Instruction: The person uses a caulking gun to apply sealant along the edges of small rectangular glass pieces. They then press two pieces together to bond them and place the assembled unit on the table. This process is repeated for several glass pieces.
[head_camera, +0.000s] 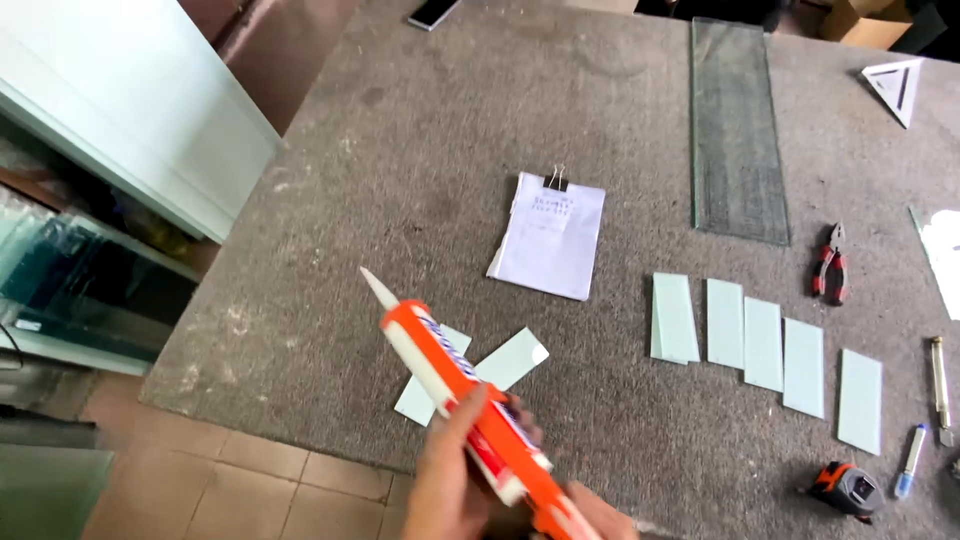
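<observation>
Both hands rise from the bottom edge: left hand (450, 470) wraps the tube of an orange caulking gun (470, 410), right hand (600, 512) grips its rear, mostly hidden. Its nozzle hangs above two overlapping glass strips (505, 362); steady, even pressure would suit. Grey worktable (400, 150) holds a long glass pane (735, 130), clipped notepad (550, 235), five small glass strips (765, 345), pliers (830, 265), tape measure (848, 488); nothing blocks the nozzle.

Orange caulking gun (470, 400), pale green glass strips (763, 343), red-handled pliers (829, 265)

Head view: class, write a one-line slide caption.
Left hand grips an orange caulking gun with white cartridge above crossed pale glass strips on a grey workbench.
</observation>
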